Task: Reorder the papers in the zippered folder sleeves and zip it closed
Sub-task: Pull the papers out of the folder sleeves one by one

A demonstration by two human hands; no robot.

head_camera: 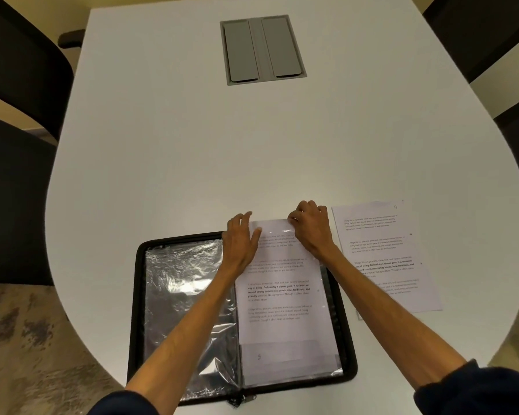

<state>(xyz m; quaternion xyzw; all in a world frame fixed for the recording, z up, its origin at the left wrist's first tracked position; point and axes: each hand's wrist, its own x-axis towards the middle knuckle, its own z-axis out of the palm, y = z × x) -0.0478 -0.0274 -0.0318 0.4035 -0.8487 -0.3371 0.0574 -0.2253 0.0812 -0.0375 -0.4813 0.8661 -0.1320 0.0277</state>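
Observation:
A black zippered folder (138, 295) lies open near the table's front edge, with crinkled clear sleeves (180, 280) on its left half. A printed paper (279, 298) sits partway in the right-hand sleeve, its top sticking out past the folder's far edge. My left hand (241, 238) rests on the sheet's top left with fingers straight. At the top right corner, my right hand (310, 226) pinches the sheet with curled fingers. A second printed paper (384, 256) lies flat on the table to the right of the folder.
The white table (192, 145) has a grey cable hatch (262, 49) set in its far middle. Dark chairs (18, 70) stand at the left and right sides. Carpet shows below the table's rounded front edge.

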